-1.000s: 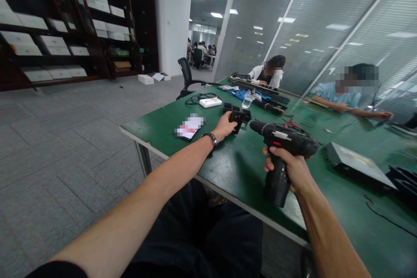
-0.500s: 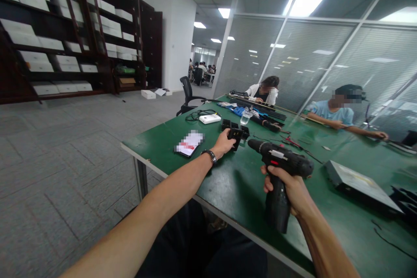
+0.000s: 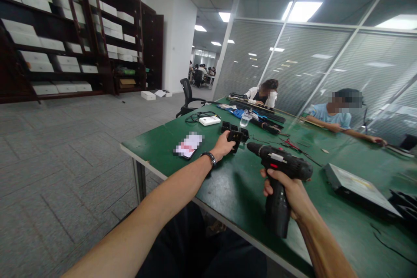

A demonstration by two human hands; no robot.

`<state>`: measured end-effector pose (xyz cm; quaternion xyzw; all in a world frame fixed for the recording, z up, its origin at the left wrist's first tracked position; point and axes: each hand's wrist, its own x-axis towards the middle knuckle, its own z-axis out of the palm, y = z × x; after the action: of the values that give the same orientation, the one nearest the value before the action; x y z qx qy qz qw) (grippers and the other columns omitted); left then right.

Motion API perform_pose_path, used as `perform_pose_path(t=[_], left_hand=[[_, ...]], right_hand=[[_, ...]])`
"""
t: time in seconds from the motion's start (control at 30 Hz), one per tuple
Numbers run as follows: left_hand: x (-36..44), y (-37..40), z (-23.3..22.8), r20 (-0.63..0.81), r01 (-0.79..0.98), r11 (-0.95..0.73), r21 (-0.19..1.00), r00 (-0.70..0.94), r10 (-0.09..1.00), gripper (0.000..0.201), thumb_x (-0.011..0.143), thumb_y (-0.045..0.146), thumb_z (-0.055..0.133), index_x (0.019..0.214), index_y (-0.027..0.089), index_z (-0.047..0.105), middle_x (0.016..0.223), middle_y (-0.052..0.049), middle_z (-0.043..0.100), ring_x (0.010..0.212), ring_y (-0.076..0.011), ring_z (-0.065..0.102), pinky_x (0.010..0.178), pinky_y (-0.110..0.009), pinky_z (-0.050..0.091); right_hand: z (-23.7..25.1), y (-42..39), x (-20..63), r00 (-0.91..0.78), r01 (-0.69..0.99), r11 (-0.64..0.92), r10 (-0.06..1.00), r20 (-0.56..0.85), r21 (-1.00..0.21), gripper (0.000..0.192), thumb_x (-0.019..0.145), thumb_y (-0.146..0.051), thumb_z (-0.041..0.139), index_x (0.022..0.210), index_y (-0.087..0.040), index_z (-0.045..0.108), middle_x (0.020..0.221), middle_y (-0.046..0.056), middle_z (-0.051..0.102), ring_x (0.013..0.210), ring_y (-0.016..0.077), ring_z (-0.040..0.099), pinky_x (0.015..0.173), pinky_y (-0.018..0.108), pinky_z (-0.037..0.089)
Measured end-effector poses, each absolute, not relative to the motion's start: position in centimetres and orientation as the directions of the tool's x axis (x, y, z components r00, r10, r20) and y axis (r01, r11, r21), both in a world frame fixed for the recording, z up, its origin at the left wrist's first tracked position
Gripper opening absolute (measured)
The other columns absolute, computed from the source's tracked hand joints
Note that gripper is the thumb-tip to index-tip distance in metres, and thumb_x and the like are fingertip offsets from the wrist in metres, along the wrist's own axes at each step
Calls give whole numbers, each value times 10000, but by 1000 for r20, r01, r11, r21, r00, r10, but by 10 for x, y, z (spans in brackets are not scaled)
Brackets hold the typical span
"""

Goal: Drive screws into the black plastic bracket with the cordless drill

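Observation:
Over the green table [image 3: 218,191], my right hand [image 3: 288,184] is wrapped round the handle of a black cordless drill [image 3: 283,160]. The drill's chuck points left, towards my other hand. My left hand [image 3: 224,145] grips a small black block-shaped part [image 3: 236,140] with small bright spots on its face. A narrow gap separates the drill's tip from that part. Just behind it stand more black box-like pieces [image 3: 225,127]. A phone [image 3: 189,145] with a lit screen lies to the left of my left hand.
Behind the black pieces are a white device [image 3: 209,120] with a cable and a clear plastic cup [image 3: 245,119]. Red-handled pliers [image 3: 289,143] and a flat metal box [image 3: 361,189] lie to the right. Two people sit at the far side. An office chair [image 3: 189,95] stands beyond the table.
Both hands keep their grips in nearly the same places. The camera view has shifted very slightly.

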<state>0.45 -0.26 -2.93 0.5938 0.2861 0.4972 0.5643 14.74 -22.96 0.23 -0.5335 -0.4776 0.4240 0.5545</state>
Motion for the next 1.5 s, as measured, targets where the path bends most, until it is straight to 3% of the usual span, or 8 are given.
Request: perform_pose_path(t=[0.27, 0.47, 0.63, 0.83, 0.93, 1.13, 1.5], left_hand=[[5, -2, -30, 272, -238, -196, 951, 348, 897, 399, 802, -24, 613, 1156, 160, 619, 1186, -106, 706, 1002, -204, 688, 771, -309, 640], [4, -3, -29, 278, -244, -202, 949, 339, 899, 381, 791, -21, 641, 1123, 167, 641, 1150, -88, 730, 1025, -192, 690, 900, -327, 621], [4, -3, -29, 276, -248, -196, 949, 348, 896, 389, 790, -19, 645, 1131, 167, 648, 1144, -81, 740, 1030, -191, 696, 938, -339, 610], [5, -2, -31, 292, -245, -215, 945, 343, 893, 391, 783, -24, 650, 1126, 163, 654, 1138, -75, 743, 1045, -183, 693, 1017, -362, 582], [6, -1, -32, 301, -265, -214, 940, 349, 888, 407, 789, -22, 645, 1154, 161, 645, 1174, -88, 735, 1043, -186, 692, 985, -365, 597], [5, -1, -32, 293, -270, -202, 942, 361, 885, 413, 789, -22, 637, 1161, 158, 634, 1186, -92, 723, 1037, -192, 690, 853, -302, 625], [3, -6, -26, 258, -271, -162, 949, 369, 893, 390, 801, -15, 639, 1147, 164, 631, 1173, -85, 724, 1013, -192, 691, 833, -309, 638]], right_hand=[[2, -230, 150, 185, 39, 73, 980, 79, -997, 282, 1040, -438, 676, 1014, -158, 683, 732, -44, 624, 584, 115, 605, 576, 261, 534], [2, -227, 152, 189, 36, 74, 979, 80, -997, 261, 1024, -415, 702, 1051, -156, 681, 868, -9, 680, 609, 106, 601, 592, 265, 549], [1, -228, 152, 184, 40, 61, 981, 67, -997, 277, 1034, -435, 685, 1029, -158, 685, 770, -33, 643, 600, 117, 611, 581, 264, 540], [0, -229, 153, 188, 41, 55, 980, 62, -998, 286, 1029, -443, 693, 1042, -157, 688, 789, -27, 660, 595, 113, 611, 580, 264, 541], [1, -228, 153, 178, 45, 45, 983, 52, -998, 298, 1028, -452, 691, 1039, -154, 697, 701, -48, 617, 580, 122, 615, 571, 264, 533], [0, -228, 153, 197, 38, 69, 977, 75, -997, 284, 1017, -440, 706, 1018, -156, 691, 806, -21, 669, 598, 112, 606, 601, 273, 553], [6, -231, 148, 183, 50, 49, 981, 58, -998, 296, 1033, -456, 682, 1007, -161, 695, 682, -54, 618, 579, 127, 622, 592, 275, 540]])
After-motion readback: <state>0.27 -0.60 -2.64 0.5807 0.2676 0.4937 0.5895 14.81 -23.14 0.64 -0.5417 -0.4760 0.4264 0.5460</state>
